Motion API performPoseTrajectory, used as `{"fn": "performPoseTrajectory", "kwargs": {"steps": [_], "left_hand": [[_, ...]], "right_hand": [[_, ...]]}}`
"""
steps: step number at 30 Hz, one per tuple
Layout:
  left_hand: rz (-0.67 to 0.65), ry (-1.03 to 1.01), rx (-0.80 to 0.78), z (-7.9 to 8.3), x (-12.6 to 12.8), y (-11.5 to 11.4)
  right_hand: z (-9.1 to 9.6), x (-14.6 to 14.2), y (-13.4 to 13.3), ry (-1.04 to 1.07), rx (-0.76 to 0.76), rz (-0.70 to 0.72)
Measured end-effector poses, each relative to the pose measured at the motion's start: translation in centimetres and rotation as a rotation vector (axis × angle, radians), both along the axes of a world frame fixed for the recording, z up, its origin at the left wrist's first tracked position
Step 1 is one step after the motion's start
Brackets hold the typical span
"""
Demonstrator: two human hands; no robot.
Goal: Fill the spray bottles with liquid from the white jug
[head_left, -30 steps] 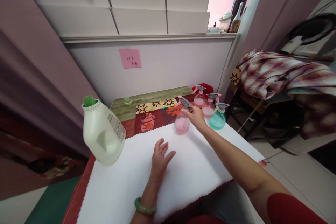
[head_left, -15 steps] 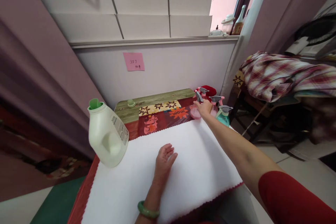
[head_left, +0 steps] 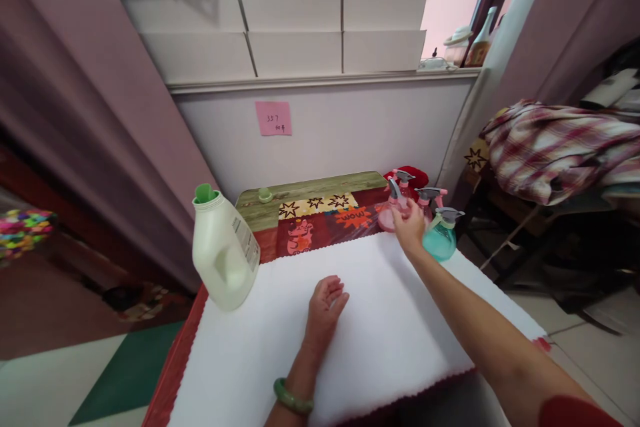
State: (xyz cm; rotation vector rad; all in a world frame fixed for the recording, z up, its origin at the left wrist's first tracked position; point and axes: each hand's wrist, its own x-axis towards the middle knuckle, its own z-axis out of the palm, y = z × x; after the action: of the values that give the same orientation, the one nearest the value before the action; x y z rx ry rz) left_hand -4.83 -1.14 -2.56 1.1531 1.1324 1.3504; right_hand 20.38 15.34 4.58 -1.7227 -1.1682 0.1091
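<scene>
My right hand (head_left: 411,225) reaches to the group of spray bottles at the far right of the table. Its thumb and fingers are apart, beside a pink spray bottle (head_left: 387,219) that stands upright with a grey trigger head. Another pink spray bottle (head_left: 425,205) is partly hidden behind the hand, and a third head (head_left: 404,177) shows farther back. Just right of my wrist stands a teal spray bottle (head_left: 441,241). My left hand (head_left: 326,307), a green bangle on its wrist, is over the white cloth (head_left: 380,320) with loosely curved fingers, holding nothing.
A large pale-green jug (head_left: 225,257) with its mouth uncapped stands at the left. A small green cap (head_left: 265,195) lies at the back of the table. Behind rises a wall with a pink note (head_left: 273,118). Plaid cloth (head_left: 555,147) is heaped at the right.
My right hand has come off the neck of the front pink spray bottle and moved slightly right. The view has shifted, showing more of the teal bottle. My left hand keeps its pose.
</scene>
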Motion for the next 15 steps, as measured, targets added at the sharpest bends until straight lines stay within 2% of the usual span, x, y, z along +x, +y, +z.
{"fn": "performPoseTrajectory", "kwargs": {"steps": [2,4,7,9,11,15], "left_hand": [[0.002,-0.004,0.008,-0.2,0.1,0.0],[0.002,-0.004,0.015,-0.4,0.1,0.0],[0.003,0.003,0.024,-0.8,0.2,-0.1],[0.005,0.017,0.024,-1.0,0.4,-0.2],[0.006,0.042,0.017,-1.2,0.6,-0.2],[0.027,0.131,0.000,-1.3,0.2,-0.2]], "right_hand": [[-2.2,0.6,-4.2,-0.027,0.030,0.207],[-4.8,1.9,-8.6,-0.126,-0.047,0.356],[-8.4,4.5,-13.5,-0.383,-0.165,0.371],[-10.0,6.0,-15.0,-0.520,-0.169,0.396],[-10.9,6.8,-15.4,-0.622,-0.140,0.416],[-10.9,7.1,-15.0,-0.745,-0.114,0.434]]}}
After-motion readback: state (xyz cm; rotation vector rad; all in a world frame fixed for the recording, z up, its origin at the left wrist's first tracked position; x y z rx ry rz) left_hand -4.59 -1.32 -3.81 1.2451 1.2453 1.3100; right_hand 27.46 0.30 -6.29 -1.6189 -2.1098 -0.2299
